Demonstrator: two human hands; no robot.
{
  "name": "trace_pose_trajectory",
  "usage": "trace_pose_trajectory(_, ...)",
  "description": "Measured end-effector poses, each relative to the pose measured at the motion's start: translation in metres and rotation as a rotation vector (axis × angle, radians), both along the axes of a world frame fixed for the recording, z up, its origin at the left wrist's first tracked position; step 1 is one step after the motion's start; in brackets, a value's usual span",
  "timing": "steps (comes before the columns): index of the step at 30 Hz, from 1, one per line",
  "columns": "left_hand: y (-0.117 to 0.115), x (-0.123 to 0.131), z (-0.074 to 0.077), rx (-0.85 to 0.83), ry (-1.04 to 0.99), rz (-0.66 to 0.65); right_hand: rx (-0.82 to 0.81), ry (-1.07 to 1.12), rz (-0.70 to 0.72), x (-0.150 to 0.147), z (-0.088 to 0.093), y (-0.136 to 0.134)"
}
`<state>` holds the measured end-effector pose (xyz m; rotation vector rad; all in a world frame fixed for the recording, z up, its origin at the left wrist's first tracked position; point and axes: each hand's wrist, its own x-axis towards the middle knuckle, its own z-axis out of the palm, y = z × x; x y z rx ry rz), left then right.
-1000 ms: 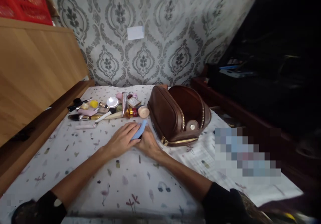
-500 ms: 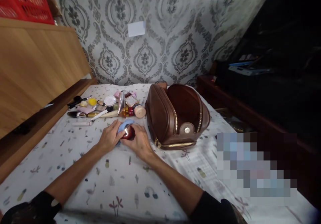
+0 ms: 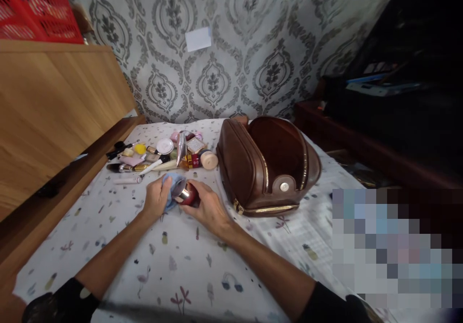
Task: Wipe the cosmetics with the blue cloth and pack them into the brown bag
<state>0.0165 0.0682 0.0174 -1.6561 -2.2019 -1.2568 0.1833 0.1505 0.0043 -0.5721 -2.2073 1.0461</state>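
My left hand [image 3: 156, 197] grips a bunched blue cloth [image 3: 175, 180], which presses against the top end of a small dark red jar [image 3: 188, 195] with a shiny band. The jar is held in my right hand [image 3: 209, 207], fingers and thumb wrapped round its right side. Just beyond my hands lies a spread of cosmetics: a round white compact [image 3: 165, 146], a silver tube [image 3: 181, 148], a beige-lidded jar [image 3: 209, 159] and several makeup brushes. To the right of my right hand stands a brown leather bag [image 3: 238, 164], unzipped and gaping at the top.
A bed or table covered with a white printed sheet [image 3: 173, 265] lies under everything. At left are a wooden cabinet [image 3: 65, 87] and a red plastic basket [image 3: 43, 9]. Patterned wallpaper [image 3: 231, 72] rises behind. A blurred-out patch [image 3: 390, 246] covers the right side.
The jar has tipped toward the left, showing more of its band. The blue cloth is now bunched at its end rather than behind it. The whole view has shifted slightly.
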Motion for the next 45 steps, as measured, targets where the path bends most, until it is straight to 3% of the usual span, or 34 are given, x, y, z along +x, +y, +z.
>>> trace_pose_trajectory(4, -0.001, 0.0, 0.005, 0.059, -0.13, -0.17, 0.103, -0.016, 0.037, -0.003, -0.005, -0.001)
trace_pose_trajectory(7, -0.002, 0.002, 0.009, -0.029, -0.096, -0.4, 0.102, -0.027, 0.036, -0.003, -0.007, -0.003)
trace_pose_trajectory(10, -0.004, 0.003, 0.01, -0.131, -0.059, -0.506, 0.024, -0.036, 0.007, -0.002, -0.006, -0.005)
trace_pose_trajectory(16, -0.006, 0.004, 0.011, -0.16, 0.027, -0.452, -0.015, -0.019, 0.014, -0.001, -0.003, -0.004)
trace_pose_trajectory(28, -0.006, 0.012, 0.011, -0.009, 0.019, -0.533, -0.209, 0.019, -0.006, 0.001, 0.005, -0.003)
trace_pose_trajectory(36, -0.011, 0.002, 0.018, -0.224, -0.345, -0.627, -0.319, 0.0, 0.059, 0.006, 0.006, 0.005)
trace_pose_trajectory(45, -0.007, 0.003, 0.011, -0.182, -0.604, -0.458, -0.213, 0.089, 0.087, 0.004, -0.009, 0.006)
